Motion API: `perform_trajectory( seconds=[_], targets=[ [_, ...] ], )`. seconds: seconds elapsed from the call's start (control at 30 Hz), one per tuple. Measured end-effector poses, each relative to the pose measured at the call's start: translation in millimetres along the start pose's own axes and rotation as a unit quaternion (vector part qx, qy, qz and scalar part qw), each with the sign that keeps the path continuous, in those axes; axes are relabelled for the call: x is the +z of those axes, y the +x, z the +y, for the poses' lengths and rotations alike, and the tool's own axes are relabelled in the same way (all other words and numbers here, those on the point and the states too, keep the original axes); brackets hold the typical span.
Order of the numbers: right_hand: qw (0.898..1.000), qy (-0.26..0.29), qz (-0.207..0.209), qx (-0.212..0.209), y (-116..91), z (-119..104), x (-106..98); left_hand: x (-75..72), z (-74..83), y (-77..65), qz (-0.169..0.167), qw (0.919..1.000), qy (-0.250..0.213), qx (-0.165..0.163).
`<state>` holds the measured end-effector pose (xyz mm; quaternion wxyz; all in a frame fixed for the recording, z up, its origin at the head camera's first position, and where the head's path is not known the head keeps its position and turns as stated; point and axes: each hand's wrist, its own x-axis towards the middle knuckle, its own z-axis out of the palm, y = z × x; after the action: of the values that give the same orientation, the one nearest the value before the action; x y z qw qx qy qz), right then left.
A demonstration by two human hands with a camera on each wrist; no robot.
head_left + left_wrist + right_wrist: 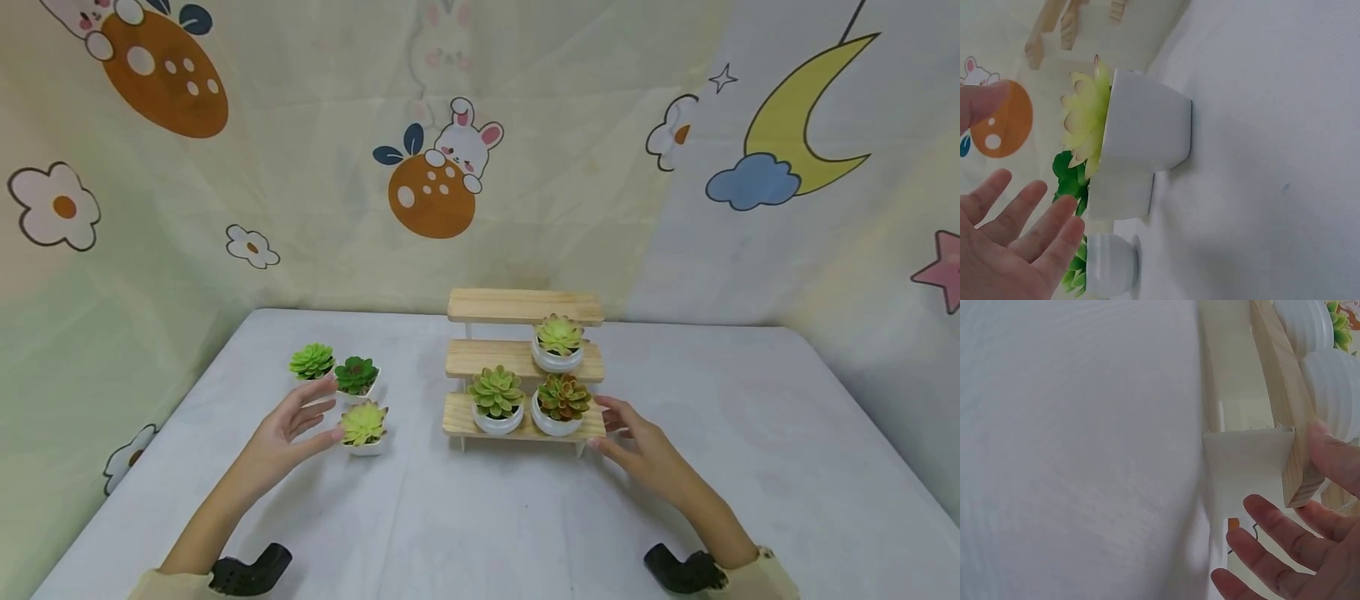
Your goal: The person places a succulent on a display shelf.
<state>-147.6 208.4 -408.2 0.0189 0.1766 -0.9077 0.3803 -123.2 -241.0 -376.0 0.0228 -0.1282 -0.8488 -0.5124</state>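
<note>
My left hand [288, 429] is spread beside a yellow-green succulent [363, 423] in a square white pot, with the thumb tip near its leaves. In the left wrist view this pot [1147, 119] stands upright on the cloth. Behind it are a dark green succulent [357, 376] and a bright green one [312, 361], both potted. On the right, a three-tier wooden plant stand [487, 360] has its lowest board's right end between the thumb and index finger of my right hand [641, 450]; the other right fingers [1272, 528] stay extended and apart.
Two round-potted succulents, one green [497, 392] and one reddish [564, 397], sit on the lowest board. Another pale green succulent [559, 336] stands on the middle board. White cloth [480, 517] covers the table; a printed curtain [570, 167] hangs behind.
</note>
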Motion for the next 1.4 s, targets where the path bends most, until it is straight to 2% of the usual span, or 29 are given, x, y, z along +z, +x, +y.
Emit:
perform_trajectory(
  seconds=[0.27,0.6,0.83,1.07,1.23,1.4],
  targets=[
    [1.0,0.01,-0.007,0.001,1.2,2.0,-1.8,0.6,-10.2,0.0,-0.026,0.9983,0.005,-0.053],
    [1.0,0.014,-0.003,-0.008,1.4,2.6,-1.8,2.9,-21.3,1.7,-0.058,0.9941,-0.016,-0.09],
    [1.0,0.018,-0.003,-0.006,1.3,2.2,-1.9,4.8,-25.3,3.7,-0.074,0.9916,-0.036,-0.1],
    [1.0,0.017,-0.004,-0.006,1.4,2.1,-2.8,8.2,-29.0,9.4,-0.08,0.9899,-0.014,-0.117],
    [1.0,0.015,-0.004,-0.01,1.4,3.4,-2.0,9.5,-30.6,11.7,-0.084,0.988,-0.017,-0.129],
    [1.0,0.011,-0.003,-0.008,1.4,3.7,-1.6,10.5,-30.4,13.3,-0.089,0.988,-0.028,-0.123]
  ],
)
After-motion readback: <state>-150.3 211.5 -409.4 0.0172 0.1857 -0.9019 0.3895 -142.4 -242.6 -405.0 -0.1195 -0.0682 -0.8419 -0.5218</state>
